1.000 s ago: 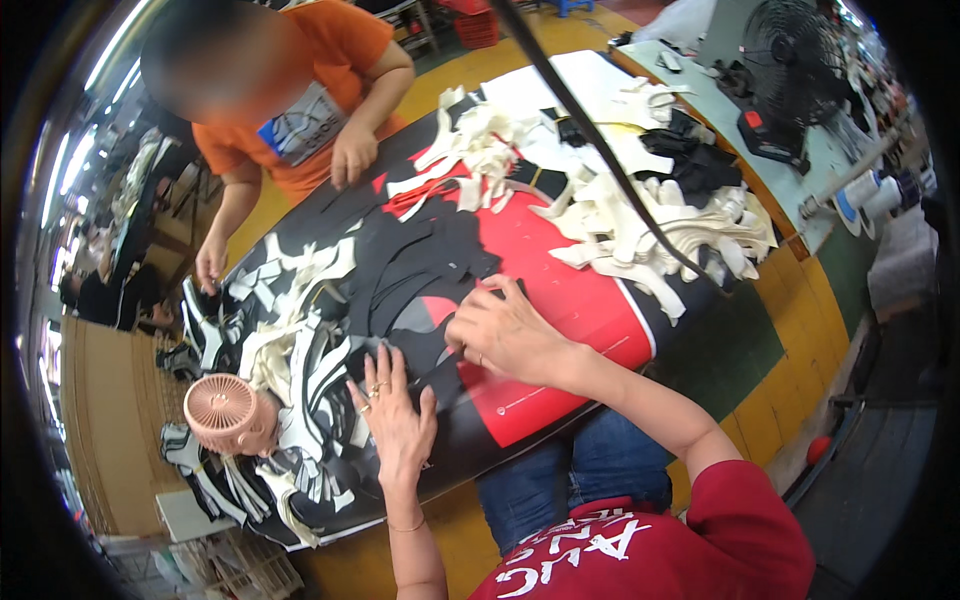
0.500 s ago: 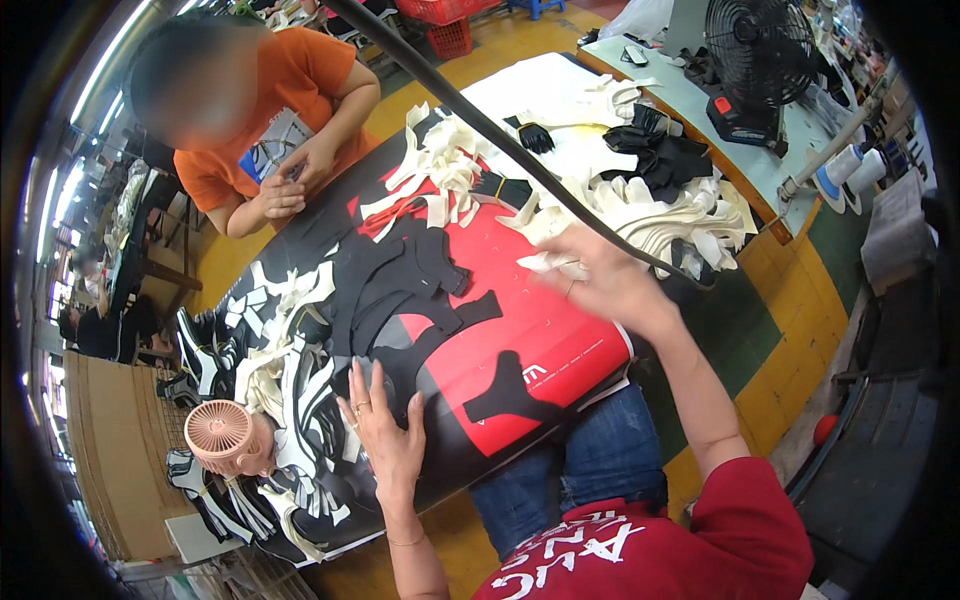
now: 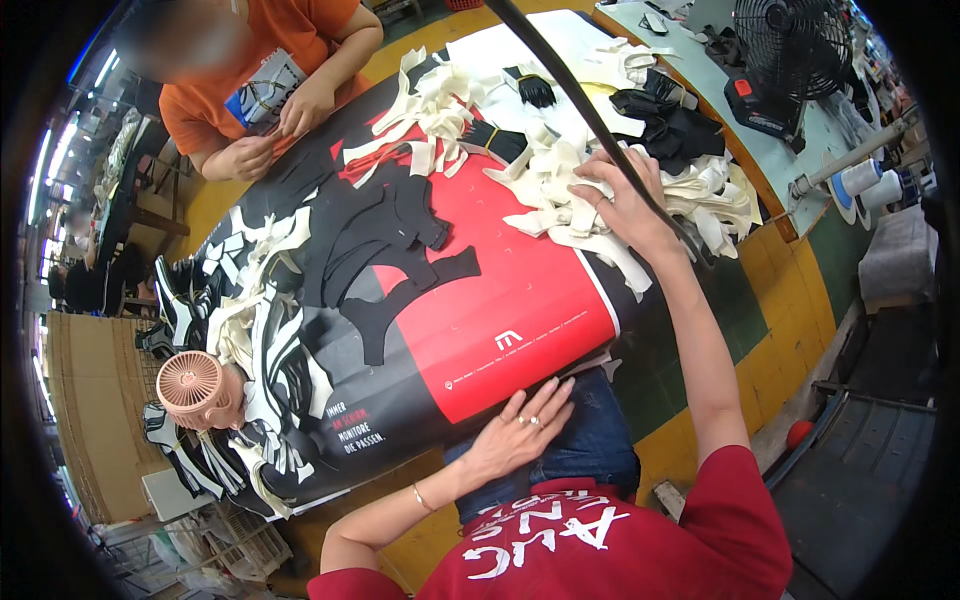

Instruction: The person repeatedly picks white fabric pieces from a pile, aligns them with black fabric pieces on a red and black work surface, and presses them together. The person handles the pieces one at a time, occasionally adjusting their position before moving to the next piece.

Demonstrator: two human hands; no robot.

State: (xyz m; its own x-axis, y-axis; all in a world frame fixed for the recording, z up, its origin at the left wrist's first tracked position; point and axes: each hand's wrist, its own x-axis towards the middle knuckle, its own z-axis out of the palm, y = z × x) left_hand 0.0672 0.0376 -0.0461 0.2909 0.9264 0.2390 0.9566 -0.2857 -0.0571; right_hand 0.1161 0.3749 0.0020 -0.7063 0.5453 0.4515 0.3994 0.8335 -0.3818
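Note:
My right hand [image 3: 628,200] reaches onto a heap of cream fabric pieces [image 3: 560,215] at the far right of the table, thumb and fingers bent together around part of one piece. My left hand [image 3: 520,430] lies palm down at the near table edge, over my lap, its fingers stretched out. Between the hands, the red and black printed mat [image 3: 520,290] shows bare. Curved black fabric pieces [image 3: 370,230] lie overlapping in its middle, and a Y-shaped black piece [image 3: 385,315] sits nearest to me.
Opposite me sits a person in an orange shirt [image 3: 280,60], hands together. A pink fan [image 3: 200,390] stands at left beside black-and-white strips [image 3: 280,370]. A dark cable [image 3: 590,110] crosses above the table. A black fan [image 3: 790,60] stands on the side table at right.
My right hand has moved up onto the cream heap. My left hand has moved from the mat to the near edge. The black piece nearest me on the red area is gone from there.

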